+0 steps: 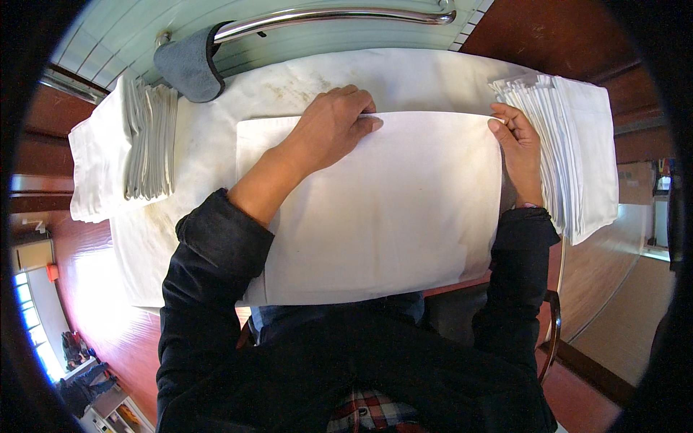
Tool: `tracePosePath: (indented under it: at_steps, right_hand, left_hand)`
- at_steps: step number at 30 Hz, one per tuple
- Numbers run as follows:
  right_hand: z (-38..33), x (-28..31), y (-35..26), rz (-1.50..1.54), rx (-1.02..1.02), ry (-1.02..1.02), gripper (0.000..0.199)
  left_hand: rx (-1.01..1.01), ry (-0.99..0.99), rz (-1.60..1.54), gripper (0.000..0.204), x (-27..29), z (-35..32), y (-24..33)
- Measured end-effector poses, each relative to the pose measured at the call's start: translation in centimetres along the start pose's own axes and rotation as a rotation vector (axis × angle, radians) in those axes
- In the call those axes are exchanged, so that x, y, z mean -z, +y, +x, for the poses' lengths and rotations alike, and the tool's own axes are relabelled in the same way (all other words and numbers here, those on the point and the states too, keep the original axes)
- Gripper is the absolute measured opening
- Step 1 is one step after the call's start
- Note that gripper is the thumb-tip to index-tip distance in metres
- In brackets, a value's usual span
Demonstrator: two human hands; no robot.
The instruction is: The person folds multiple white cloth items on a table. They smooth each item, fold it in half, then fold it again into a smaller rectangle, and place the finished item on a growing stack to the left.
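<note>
Dark sleeves [216,252] reach forward over a white cloth [375,209] spread flat on the covered table [289,83]. The left hand [333,126] presses palm-down on its far edge, fingers together; the right hand [518,148] pinches the far right corner, fingers curled.

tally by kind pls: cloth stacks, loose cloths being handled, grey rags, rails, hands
White cloth stacks: 2, left stack and right stack
White cloth laid out flat under the hands: 1
Grey rag: 1
Metal rail: 1
Hands: 2, left hand and right hand
Total: 7
</note>
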State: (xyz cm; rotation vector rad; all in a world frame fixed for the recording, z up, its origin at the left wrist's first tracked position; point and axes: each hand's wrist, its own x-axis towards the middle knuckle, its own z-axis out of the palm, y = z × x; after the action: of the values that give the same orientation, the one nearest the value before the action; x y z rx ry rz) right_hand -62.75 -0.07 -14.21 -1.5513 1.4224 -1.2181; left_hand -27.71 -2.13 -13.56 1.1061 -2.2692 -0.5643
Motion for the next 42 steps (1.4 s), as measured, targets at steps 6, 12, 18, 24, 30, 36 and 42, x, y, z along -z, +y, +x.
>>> tracePosePath:
  at_steps: [6,12,18,24,30,36,42]
  right_hand:
    - [0.3,0.2,0.9,-0.085,-0.071,-0.042,0.016]
    - [0.5,0.4,1.8,-0.046,-0.075,-0.068,0.017]
    - [0.5,0.4,2.2,-0.039,-0.057,-0.083,0.017]
    - [0.8,0.4,2.2,-0.151,-0.072,-0.061,0.02]
    - [0.6,0.2,2.0,-0.139,-0.053,-0.048,0.022]
    - [0.8,0.3,2.1,-0.119,-0.061,-0.065,0.027]
    - [0.0,-0.4,1.1,0.103,-0.17,-0.114,0.04]
  left_hand:
    - [0.113,-0.07,0.035,0.027,0.5,-0.1,0.1]
    - [0.182,-0.14,0.194,0.033,2.0,-0.3,-0.7]
    - [0.208,-0.156,0.218,0.036,3.9,-1.0,-1.3]
    - [0.139,-0.187,0.19,0.04,5.7,-1.8,-3.7]
    - [0.198,-0.214,0.288,0.05,8.7,-4.0,-6.5]
    - [0.397,-0.153,0.122,0.031,10.4,-6.8,-7.5]
    - [0.497,0.041,-0.145,0.022,10.0,-8.7,-6.3]
